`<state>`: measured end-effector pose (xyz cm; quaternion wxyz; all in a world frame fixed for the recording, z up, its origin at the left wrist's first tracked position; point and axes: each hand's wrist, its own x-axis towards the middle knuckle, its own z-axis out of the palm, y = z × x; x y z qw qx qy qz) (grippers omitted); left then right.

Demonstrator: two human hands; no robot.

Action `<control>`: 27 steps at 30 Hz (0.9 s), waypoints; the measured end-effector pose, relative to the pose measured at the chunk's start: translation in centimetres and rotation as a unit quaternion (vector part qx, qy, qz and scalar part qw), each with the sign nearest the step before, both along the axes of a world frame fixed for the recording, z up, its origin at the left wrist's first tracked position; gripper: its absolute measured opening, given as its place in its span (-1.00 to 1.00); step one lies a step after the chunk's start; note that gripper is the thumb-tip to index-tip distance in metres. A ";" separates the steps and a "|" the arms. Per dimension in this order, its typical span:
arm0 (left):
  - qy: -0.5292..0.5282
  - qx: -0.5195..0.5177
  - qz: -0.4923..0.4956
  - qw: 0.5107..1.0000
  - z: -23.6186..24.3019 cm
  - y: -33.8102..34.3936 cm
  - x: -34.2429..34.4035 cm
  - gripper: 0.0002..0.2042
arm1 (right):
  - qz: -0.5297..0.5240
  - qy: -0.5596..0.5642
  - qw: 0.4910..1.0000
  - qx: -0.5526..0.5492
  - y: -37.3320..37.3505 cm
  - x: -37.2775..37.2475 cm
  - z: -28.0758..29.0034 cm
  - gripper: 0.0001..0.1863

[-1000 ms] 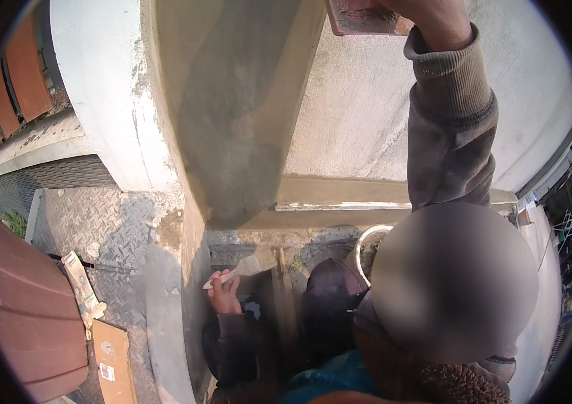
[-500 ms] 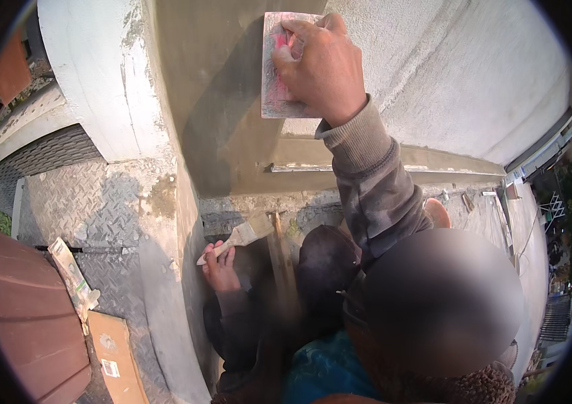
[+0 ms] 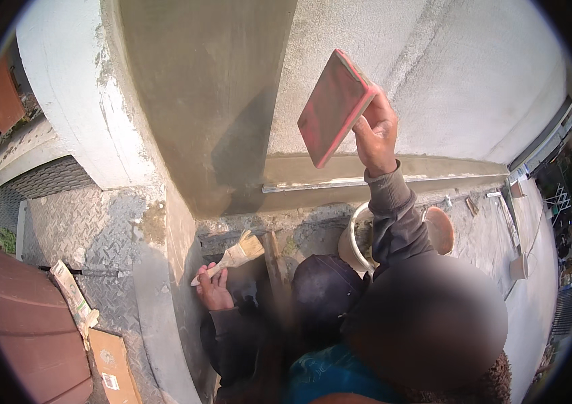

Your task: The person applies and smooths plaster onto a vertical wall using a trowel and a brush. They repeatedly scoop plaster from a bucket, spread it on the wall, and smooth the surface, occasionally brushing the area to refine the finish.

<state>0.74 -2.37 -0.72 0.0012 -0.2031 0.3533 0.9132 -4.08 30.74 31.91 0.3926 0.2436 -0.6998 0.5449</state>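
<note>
My right hand (image 3: 376,138) grips a pink-edged rectangular plastering float (image 3: 332,108) by its back, its broad face smeared grey and tilted away from the wall. It is raised beside a strip of smooth damp render (image 3: 185,81), next to rougher white wall (image 3: 448,94). Low in the middle, my left hand (image 3: 213,289) is closed round the wooden handle of a wide, pale-bristled paintbrush (image 3: 245,248). An upright timber (image 3: 274,262) stands just right of the brush. A blurred oval hides part of the lower right.
A white pillar (image 3: 70,87) and patterned metal plate (image 3: 84,229) lie left, with a brown ribbed surface (image 3: 23,310) and cardboard (image 3: 114,370). A white bucket (image 3: 346,239), reddish container (image 3: 439,229) and small pail (image 3: 519,266) sit along the wall's foot. A long metal strip (image 3: 299,186) edges the ledge.
The float came down from high up to lie against the render, then lifted off and turned, moving lower and rightward. My left hand keeps the brush, its bristles a little more leftward.
</note>
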 end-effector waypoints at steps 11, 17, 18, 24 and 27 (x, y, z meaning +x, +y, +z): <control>0.004 -0.017 0.018 1.000 -2.2 -0.8 -0.1 -0.57 | -0.027 0.140 0.985 0.093 0.4 -7.7 4.0 -0.49; 0.005 -0.021 0.012 1.000 -2.0 -0.6 -0.1 -0.61 | -0.048 0.155 0.981 0.105 -0.1 -8.3 4.4 -0.45; 0.002 -0.021 0.012 1.000 -2.0 -0.5 -0.2 -0.61 | -0.051 0.156 0.981 0.107 -0.3 -8.3 4.5 -0.45; 0.001 -0.010 0.014 1.000 -1.7 -0.4 -0.1 -0.65 | -0.072 0.137 0.982 0.110 -0.5 -8.8 4.0 -0.46; -0.007 -0.014 0.014 1.000 -1.3 -0.4 -0.1 -0.64 | -0.081 0.109 0.985 0.109 -0.2 -9.2 3.0 -0.47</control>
